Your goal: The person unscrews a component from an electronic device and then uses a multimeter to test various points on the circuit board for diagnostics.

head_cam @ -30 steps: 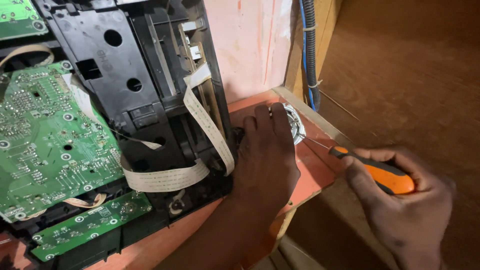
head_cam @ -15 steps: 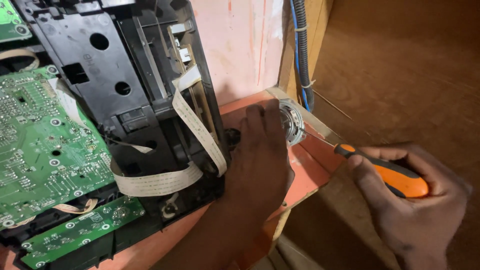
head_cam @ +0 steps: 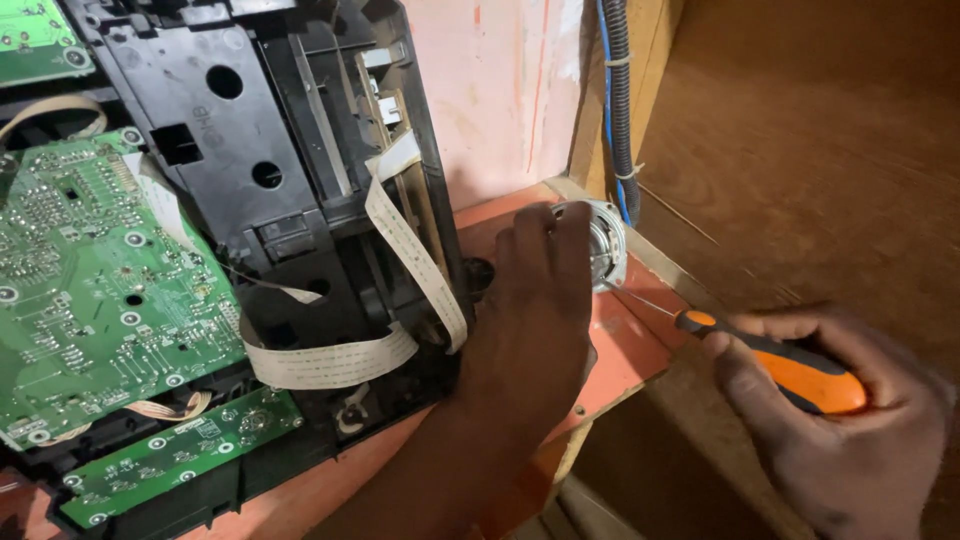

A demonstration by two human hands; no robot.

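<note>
A small round metal part (head_cam: 604,240), silvery and shiny, is held at the right edge of the reddish surface (head_cam: 625,350), just beside the corner of the black plastic chassis (head_cam: 250,150). The left hand (head_cam: 535,320) is laid over it, and its fingers (head_cam: 545,225) are curled on the near rim, so the part is gripped and pressed down. The right hand (head_cam: 830,410) is closed around the orange and black handle of a screwdriver (head_cam: 770,362), whose thin shaft is pointed left, with the tip at the lower side of the part.

The part is judged to be light and stiff, but smooth, so it can be expected to slip under the tip if it is not steadied. It is best held by the outer rim, not by the face. The white ribbon cable (head_cam: 400,250) and the green circuit board (head_cam: 90,290) to the left are thought fragile and are better not pulled.
</note>
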